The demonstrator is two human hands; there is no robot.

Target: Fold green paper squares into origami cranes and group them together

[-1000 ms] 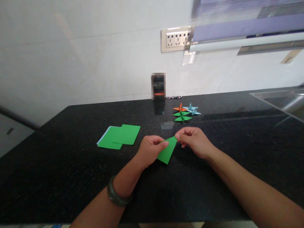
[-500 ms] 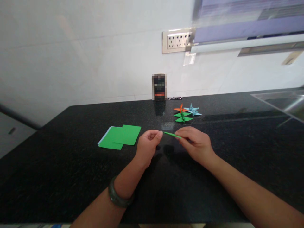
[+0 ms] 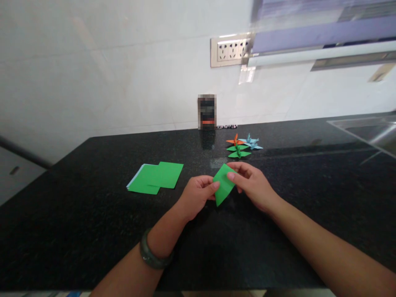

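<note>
Two hands [image 3: 194, 197] [image 3: 255, 183] holding one paper [image 3: 224, 189], five cranes [image 3: 239, 154]

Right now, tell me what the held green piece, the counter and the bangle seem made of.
Green piece: likely paper, matte, flat and crisp-edged. Counter: probably polished stone, being dark, speckled and reflective. Bangle: smooth, grey-green, perhaps stone; glass or plastic is possible.

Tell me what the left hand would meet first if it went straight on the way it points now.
Beyond the green origami paper it pinches, the left hand would probably meet the right hand, which holds the paper's other side; depth is hard to judge from this single view.
</note>
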